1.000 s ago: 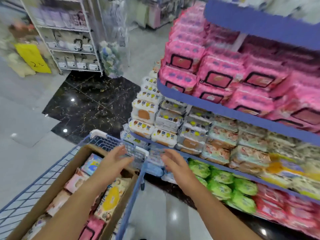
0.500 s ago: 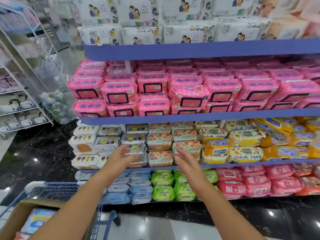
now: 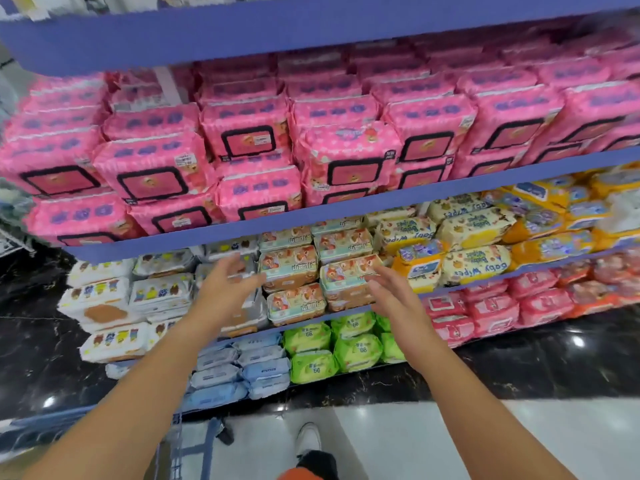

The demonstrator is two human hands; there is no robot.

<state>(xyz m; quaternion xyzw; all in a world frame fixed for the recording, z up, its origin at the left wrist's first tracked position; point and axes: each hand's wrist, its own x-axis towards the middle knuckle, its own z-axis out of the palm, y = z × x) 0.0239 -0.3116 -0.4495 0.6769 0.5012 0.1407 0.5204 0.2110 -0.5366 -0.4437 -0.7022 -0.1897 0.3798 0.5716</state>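
Flanking the teal wipes packs (image 3: 291, 268), the left hand (image 3: 225, 289) and right hand (image 3: 394, 299) are reaching in spread and empty, likely to clamp them.

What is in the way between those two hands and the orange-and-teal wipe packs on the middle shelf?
Nothing visible. The orange-and-teal wipe packs sit at the open front edge of the middle shelf, and the left hand and right hand reach toward them with open fingers.

Glossy plastic wipe packs (image 3: 349, 278); polished black marble floor (image 3: 519, 368).
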